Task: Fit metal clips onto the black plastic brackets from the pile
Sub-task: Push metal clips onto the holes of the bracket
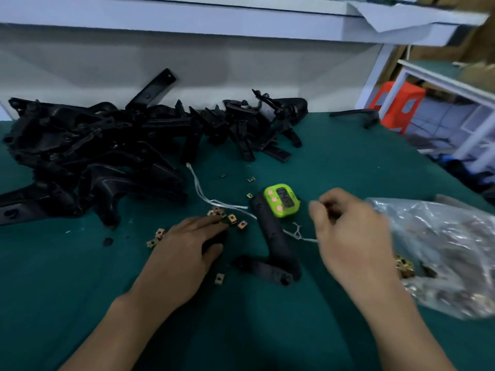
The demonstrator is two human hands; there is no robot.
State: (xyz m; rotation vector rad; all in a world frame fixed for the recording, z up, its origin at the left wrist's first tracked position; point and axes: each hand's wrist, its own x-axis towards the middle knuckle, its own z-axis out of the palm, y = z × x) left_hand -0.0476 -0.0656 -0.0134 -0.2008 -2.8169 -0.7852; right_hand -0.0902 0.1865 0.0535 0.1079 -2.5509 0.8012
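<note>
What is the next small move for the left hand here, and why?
Probably pinch one of the metal clips at its fingertips. The left hand lies flat, reaching that loose cluster, and one black bracket lies between the hands, apart from the pile. The right hand is blurred.

One green timer [281, 200]; one clear bag [442, 250]; one bracket pile [107, 145] — two lone brackets [273, 236]; about ten loose clips [242, 224]

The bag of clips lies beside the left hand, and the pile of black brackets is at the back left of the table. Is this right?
No: in the head view the bag of clips lies beside the right hand, not the left hand. The pile of black brackets is at the back left of the table.
</note>
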